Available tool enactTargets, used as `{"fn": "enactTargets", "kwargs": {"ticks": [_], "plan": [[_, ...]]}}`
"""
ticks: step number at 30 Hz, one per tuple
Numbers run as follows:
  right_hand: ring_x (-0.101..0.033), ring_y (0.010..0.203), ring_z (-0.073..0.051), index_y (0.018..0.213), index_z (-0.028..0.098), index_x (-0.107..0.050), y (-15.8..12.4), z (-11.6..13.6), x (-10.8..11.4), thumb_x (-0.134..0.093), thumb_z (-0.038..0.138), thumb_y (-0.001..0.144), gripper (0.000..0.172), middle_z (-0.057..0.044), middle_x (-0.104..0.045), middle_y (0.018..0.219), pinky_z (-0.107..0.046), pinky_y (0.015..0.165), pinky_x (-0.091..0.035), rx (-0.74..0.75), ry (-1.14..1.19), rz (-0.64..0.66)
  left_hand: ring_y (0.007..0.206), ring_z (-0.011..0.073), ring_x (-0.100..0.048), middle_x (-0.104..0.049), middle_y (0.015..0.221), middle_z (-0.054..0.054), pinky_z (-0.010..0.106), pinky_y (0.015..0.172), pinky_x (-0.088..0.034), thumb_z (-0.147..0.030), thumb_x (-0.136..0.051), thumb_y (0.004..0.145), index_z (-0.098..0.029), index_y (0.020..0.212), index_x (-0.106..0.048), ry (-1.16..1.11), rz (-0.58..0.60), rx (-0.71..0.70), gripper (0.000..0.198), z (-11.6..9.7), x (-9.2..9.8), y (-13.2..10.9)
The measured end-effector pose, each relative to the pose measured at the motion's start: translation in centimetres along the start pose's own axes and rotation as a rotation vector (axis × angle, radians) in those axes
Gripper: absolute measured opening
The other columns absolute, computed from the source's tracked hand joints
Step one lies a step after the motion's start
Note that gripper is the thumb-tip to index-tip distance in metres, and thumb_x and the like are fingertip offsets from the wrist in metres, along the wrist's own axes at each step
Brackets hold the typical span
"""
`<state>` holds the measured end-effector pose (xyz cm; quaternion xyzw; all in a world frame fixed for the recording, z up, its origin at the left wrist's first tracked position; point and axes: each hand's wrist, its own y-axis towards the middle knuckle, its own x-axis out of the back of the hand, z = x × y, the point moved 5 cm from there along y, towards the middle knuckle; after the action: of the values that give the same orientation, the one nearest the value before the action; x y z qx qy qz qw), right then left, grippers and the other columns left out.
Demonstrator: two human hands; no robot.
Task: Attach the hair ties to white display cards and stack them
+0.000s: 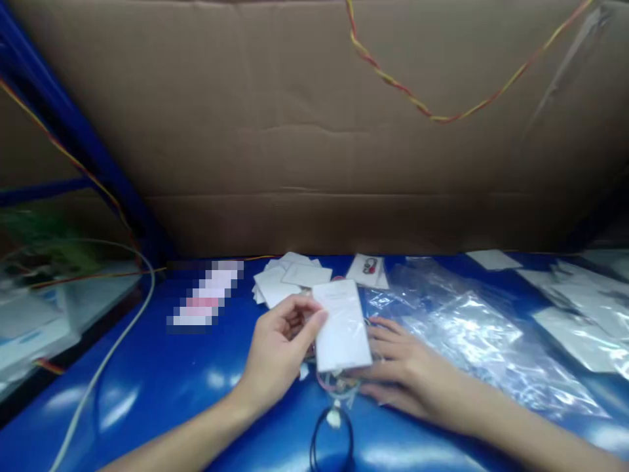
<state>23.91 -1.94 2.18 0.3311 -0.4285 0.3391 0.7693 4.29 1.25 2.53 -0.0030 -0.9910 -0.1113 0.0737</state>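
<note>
My left hand is closed on the left edge of a small white pouch, held upright a little above the blue table. My right hand lies behind and below the pouch, fingers stretched toward its lower edge, over thin pink and black wires with a small white connector. Whether the right fingers grip the pouch is hidden. A pile of white pouches lies just beyond the hands.
A brown cardboard wall closes off the back, with a red-yellow twisted wire hanging across it. Clear plastic bags spread out to the right. A blue rack post and a white cable stand at the left.
</note>
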Motion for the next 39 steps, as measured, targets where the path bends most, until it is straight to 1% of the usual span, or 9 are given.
{"fn": "enactTargets", "kwargs": {"ticks": [3,9,14,17,22,27,31,35,39], "plan": [[-0.06,0.13,-0.024,0.13,0.032,-0.071,-0.1,-0.3,-0.1,-0.056,0.03,0.106,0.029,-0.003,-0.074,0.131,-0.05,0.124,-0.026,0.018,-0.025,-0.045,0.062,0.0118,-0.063,-0.069,0.071,-0.001,0.018,0.055,-0.048,-0.029,-0.073,0.087,-0.017,0.083,-0.068,-0.023,0.007,0.007,0.013,0.1,0.0,0.0],[-0.068,0.119,-0.021,0.122,0.029,-0.073,-0.2,-0.5,0.4,-0.064,0.025,0.101,0.024,-0.004,-0.076,0.123,-0.043,0.121,-0.032,0.02,0.064,-0.148,0.058,0.0117,-0.061,-0.068,0.067,-0.002,0.017,0.052,-0.047,-0.028,-0.074,0.085,-0.017,0.081,-0.069,-0.044,-0.018,0.006,0.013,0.1,0.0,0.0],[-0.073,0.103,-0.021,0.104,0.024,-0.073,-0.4,-1.2,0.6,-0.067,0.018,0.097,0.011,-0.003,-0.079,0.109,-0.044,0.118,-0.036,-0.025,0.169,-0.237,0.059,0.0129,-0.063,-0.07,0.068,0.0,0.018,0.053,-0.048,-0.03,-0.075,0.083,-0.016,0.08,-0.069,-0.068,-0.032,0.03,0.015,0.0,0.0,0.0],[-0.075,0.092,-0.02,0.098,0.024,-0.072,-0.7,-1.5,0.7,-0.068,0.014,0.093,0.011,-0.002,-0.08,0.1,-0.045,0.114,-0.04,-0.039,0.198,-0.319,0.057,0.0129,-0.062,-0.068,0.066,-0.001,0.018,0.051,-0.047,-0.031,-0.076,0.081,-0.017,0.079,-0.069,-0.078,-0.046,0.039,0.016,0.0,0.1,0.0],[-0.073,0.084,-0.022,0.089,0.023,-0.076,-1.0,-2.4,1.5,-0.073,0.021,0.089,0.004,-0.004,-0.08,0.088,-0.035,0.082,-0.055,-0.284,0.369,-0.459,0.056,0.0125,-0.061,-0.068,0.064,-0.001,0.018,0.05,-0.046,-0.032,-0.076,0.081,-0.017,0.079,-0.07,-0.075,-0.042,0.035,0.016,0.0,0.0,0.0],[-0.073,0.076,-0.022,0.078,0.021,-0.076,-1.2,-3.6,1.9,-0.081,0.039,0.083,0.02,-0.004,-0.08,0.08,-0.032,0.072,-0.056,-0.523,0.634,-0.533,0.055,0.0114,-0.059,-0.069,0.065,-0.001,0.017,0.048,-0.044,-0.034,-0.077,0.082,-0.016,0.081,-0.069,-0.086,-0.028,0.073,0.019,0.4,0.0,-0.1],[-0.073,0.067,-0.02,0.079,0.02,-0.076,-1.4,-4.7,1.6,-0.088,0.042,0.075,0.026,-0.005,-0.08,0.075,-0.03,0.063,-0.056,-0.634,0.888,-0.606,0.057,0.0123,-0.061,-0.069,0.066,-0.001,0.018,0.05,-0.046,-0.034,-0.077,0.082,-0.017,0.082,-0.07,-0.084,-0.015,0.075,0.019,0.6,0.0,-0.1],[-0.071,0.057,-0.019,0.083,0.018,-0.076,-1.6,-5.3,1.5,-0.087,0.047,0.076,0.032,-0.006,-0.078,0.07,-0.027,0.048,-0.051,-0.691,0.944,-0.653,0.055,0.0116,-0.059,-0.069,0.066,-0.001,0.018,0.049,-0.044,-0.033,-0.077,0.083,-0.016,0.083,-0.07,-0.064,-0.004,0.07,0.018,0.7,0.0,-0.1],[-0.075,0.06,-0.021,0.085,0.018,-0.072,-1.5,-5.3,1.4,-0.088,0.046,0.076,0.034,-0.007,-0.079,0.073,-0.024,0.046,-0.052,-0.679,1.025,-0.638,0.054,0.0105,-0.057,-0.067,0.064,-0.001,0.017,0.048,-0.043,-0.033,-0.077,0.082,-0.016,0.082,-0.07,-0.058,0.003,0.071,0.018,0.7,0.0,-0.1]]}}
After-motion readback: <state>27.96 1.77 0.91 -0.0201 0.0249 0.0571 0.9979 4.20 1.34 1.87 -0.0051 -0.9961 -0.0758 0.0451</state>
